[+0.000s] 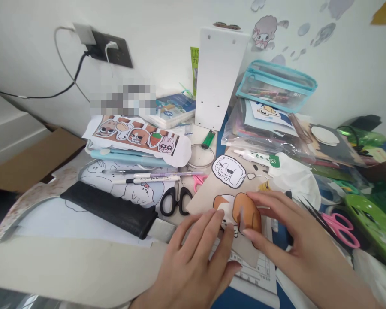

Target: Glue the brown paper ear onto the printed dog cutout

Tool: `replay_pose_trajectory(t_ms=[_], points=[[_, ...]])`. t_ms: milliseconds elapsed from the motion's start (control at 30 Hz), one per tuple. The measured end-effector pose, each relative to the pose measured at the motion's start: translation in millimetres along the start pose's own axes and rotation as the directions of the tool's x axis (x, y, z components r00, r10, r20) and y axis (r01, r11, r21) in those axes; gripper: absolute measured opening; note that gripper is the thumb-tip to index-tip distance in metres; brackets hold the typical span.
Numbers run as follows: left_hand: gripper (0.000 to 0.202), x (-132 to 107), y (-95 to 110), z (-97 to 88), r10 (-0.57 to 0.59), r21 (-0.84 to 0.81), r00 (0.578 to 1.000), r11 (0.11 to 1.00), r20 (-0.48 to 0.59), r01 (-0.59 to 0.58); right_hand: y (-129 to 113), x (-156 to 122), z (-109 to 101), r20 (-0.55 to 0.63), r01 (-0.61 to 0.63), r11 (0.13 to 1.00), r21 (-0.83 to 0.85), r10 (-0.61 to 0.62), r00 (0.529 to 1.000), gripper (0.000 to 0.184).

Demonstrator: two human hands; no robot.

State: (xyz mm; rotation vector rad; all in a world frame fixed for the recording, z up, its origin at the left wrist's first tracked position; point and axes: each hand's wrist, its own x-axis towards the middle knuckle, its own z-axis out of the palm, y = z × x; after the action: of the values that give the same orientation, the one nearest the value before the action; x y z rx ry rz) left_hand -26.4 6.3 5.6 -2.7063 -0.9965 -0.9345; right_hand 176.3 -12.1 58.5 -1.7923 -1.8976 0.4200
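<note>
An orange-and-white cartoon dog cutout [223, 202] lies on a beige sheet of card [206, 189]. My left hand [202, 249] rests palm down over it, fingers stretched out and fingertips on its white part. At the cutout's right side, a curved orange-brown paper piece [249, 212] stands up from the sheet. My right hand [286, 236] holds its right edge between thumb and fingers. Whether the two paper parts are joined is hard to make out. Just above lies a black-and-white cartoon cutout [229, 171]. Under the card is a printed sheet [254, 279].
Black-handled scissors [176, 201], pens [152, 179] and a large black-handled tool [109, 208] lie left. Behind stand a white box [220, 77] and a green lighter [208, 139]. A glue tube [259, 158], pink scissors [341, 229] and a clear pencil case [276, 88] are right.
</note>
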Motion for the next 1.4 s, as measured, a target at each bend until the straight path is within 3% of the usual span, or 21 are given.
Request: replay_pose_trajectory(t_ms=[133, 333, 633, 667, 700, 767, 800, 867, 900, 967, 1067, 1100, 1167, 1400], points=[[0.034, 1.2, 0.5, 1.9, 0.013, 0.032, 1.000, 0.999, -0.026, -0.012, -3.7, 15.5, 9.3, 0.006, 0.006, 0.999, -0.044, -0.005, 1.000, 0.035], [0.036, 0.3, 0.4, 7.0, 0.017, 0.033, 0.999, 0.999, -0.035, -0.016, 0.8, 15.5, 14.6, 0.018, 0.012, 0.996, -0.088, -0.011, 1.000, 0.037], [0.037, -3.0, -1.0, 7.6, 0.102, 0.116, 0.995, 0.988, -0.005, -0.101, 10.0, 17.7, 13.1, 0.047, 0.152, 0.977, -0.148, -0.147, 0.988, 0.042], [0.036, -2.3, -0.5, 9.6, 0.108, 0.115, 0.994, 0.988, -0.024, -0.105, 10.8, 18.2, 13.0, 0.049, 0.155, 0.978, -0.143, -0.150, 0.988, 0.043], [0.037, -1.6, 0.2, 11.4, 0.078, 0.112, 0.987, 0.992, -0.141, -0.062, 11.3, 18.5, 12.9, 0.051, 0.154, 0.978, -0.140, -0.148, 0.988, 0.043], [0.036, -0.2, 1.0, 13.1, 0.049, 0.103, 0.982, 0.994, -0.182, -0.031, 12.1, 18.5, 12.9, 0.054, 0.141, 0.980, -0.141, -0.135, 0.989, 0.043], [0.035, 0.5, 0.8, 12.5, 0.055, 0.103, 0.983, 0.994, -0.173, -0.037, 12.3, 18.3, 12.9, 0.058, 0.133, 0.981, -0.140, -0.126, 0.990, 0.042], [0.034, 1.8, -0.9, 8.9, 0.113, 0.109, 0.992, 0.988, -0.063, -0.106, 12.6, 17.9, 12.9, 0.058, 0.127, 0.983, -0.132, -0.121, 0.991, 0.041], [0.033, 2.3, -2.2, 6.6, 0.169, 0.111, 0.984, 0.979, 0.048, -0.173, 12.8, 17.7, 12.8, 0.053, 0.130, 0.983, -0.127, -0.124, 0.991, 0.041], [0.031, 3.2, -4.1, 2.3, 0.198, 0.111, 0.973, 0.971, 0.123, -0.211, 13.1, 17.3, 12.3, 0.048, 0.134, 0.983, -0.125, -0.129, 0.990, 0.042], [0.035, 3.5, -4.2, -1.7, 0.129, 0.127, 0.991, 0.984, -0.043, -0.123, 12.9, 16.6, 11.3, 0.042, 0.127, 0.986, -0.112, -0.123, 0.991, 0.042], [0.034, 3.2, -3.6, -2.8, 0.149, 0.122, 0.988, 0.982, -0.031, -0.144, 12.6, 16.4, 11.0, 0.043, 0.120, 0.987, -0.103, -0.116, 0.992, 0.042], [0.034, 2.0, -2.2, -4.8, 0.203, 0.124, 0.974, 0.969, 0.101, -0.215, 11.7, 16.2, 10.6, 0.041, 0.100, 0.991, -0.090, -0.097, 0.994, 0.040], [0.042, -1.5, 3.1, -3.3, 0.180, 0.139, 0.980, 0.972, 0.088, -0.191, 6.7, 19.1, 10.3, 0.027, 0.055, 0.997, -0.048, -0.054, 0.998, 0.034]])
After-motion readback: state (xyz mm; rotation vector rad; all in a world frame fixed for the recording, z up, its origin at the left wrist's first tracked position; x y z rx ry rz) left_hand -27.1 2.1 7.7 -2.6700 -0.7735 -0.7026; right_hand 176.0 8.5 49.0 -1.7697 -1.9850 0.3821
